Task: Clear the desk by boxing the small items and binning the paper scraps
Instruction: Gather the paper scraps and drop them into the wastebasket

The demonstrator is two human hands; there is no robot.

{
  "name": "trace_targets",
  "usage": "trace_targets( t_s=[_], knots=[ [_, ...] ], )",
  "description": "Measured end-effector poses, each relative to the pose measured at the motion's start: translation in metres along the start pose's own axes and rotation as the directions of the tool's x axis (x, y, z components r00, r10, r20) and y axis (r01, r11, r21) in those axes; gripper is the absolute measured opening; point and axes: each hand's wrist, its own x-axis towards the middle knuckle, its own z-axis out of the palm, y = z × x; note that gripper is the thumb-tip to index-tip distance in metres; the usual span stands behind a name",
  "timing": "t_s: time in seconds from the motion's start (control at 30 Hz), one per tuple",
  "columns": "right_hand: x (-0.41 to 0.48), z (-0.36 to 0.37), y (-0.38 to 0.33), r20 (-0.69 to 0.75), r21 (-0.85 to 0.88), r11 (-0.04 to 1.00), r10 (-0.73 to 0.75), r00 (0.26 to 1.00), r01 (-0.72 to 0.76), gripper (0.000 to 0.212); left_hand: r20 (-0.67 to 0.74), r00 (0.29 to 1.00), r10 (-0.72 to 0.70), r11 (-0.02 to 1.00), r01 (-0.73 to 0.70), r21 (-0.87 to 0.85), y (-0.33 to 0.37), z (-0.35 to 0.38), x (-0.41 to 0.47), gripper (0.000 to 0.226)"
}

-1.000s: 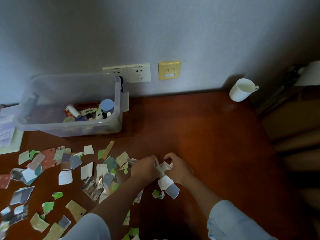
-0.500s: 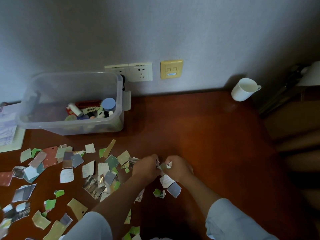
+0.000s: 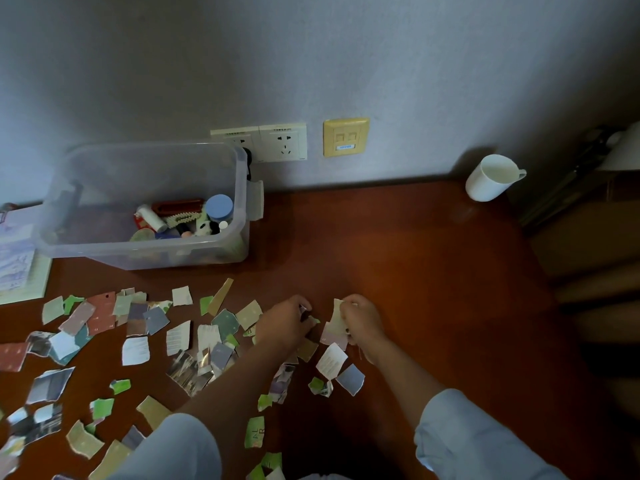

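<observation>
Reddish wooden desk [image 3: 415, 271] against a grey wall, in dim light. Clear plastic box [image 3: 104, 174] at the left rear holds the small items [image 3: 183, 220] — boxing looks complete. Paper scraps [image 3: 138, 351] lie loose across the left and centre front; no bin is in view. Left hand [image 3: 285, 325] has its fingers curled onto small pieces at the litter's right edge. Right hand [image 3: 363, 322], just beside it, pinches a cream scrap [image 3: 336, 315].

Step judged in hand: gathering scraps into a bundle.

Recommended: stack flat pieces against the held one, sweep outliers inward rather than picking singly, and grip firmly — light slips may flutter loose on the carry.

White mug [image 3: 491, 176] stands well apart.
</observation>
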Motion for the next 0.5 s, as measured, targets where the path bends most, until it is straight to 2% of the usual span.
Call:
trace_targets(
  t_s=[0.17,0.37,0.43,0.5],
  knots=[
    [-0.0050,-0.0052,-0.0049,0.042,0.155,0.986,0.058,0.997,-0.064,0.018,-0.004,1.000,0.024,0.992,-0.023,0.121,0.0040,0.0020,0.0009,0.020],
    [-0.0054,-0.0086,-0.0082,0.055,0.266,0.956,0.112,0.992,-0.122,0.028,0.086,0.996,-0.003,0.989,-0.010,0.151,0.0053,0.0005,0.0057,0.017],
    [-0.0054,-0.0095,-0.0096,0.046,0.275,0.951,0.132,0.990,-0.140,0.028,0.127,0.992,-0.018,0.998,0.009,0.069,0.0058,0.0013,0.0040,0.017],
    [-0.0055,-0.0104,-0.0102,0.020,0.255,0.955,0.149,0.989,-0.150,0.025,0.170,0.984,-0.058,0.983,0.086,-0.165,0.0066,0.0042,0.0024,0.009]
  ],
)
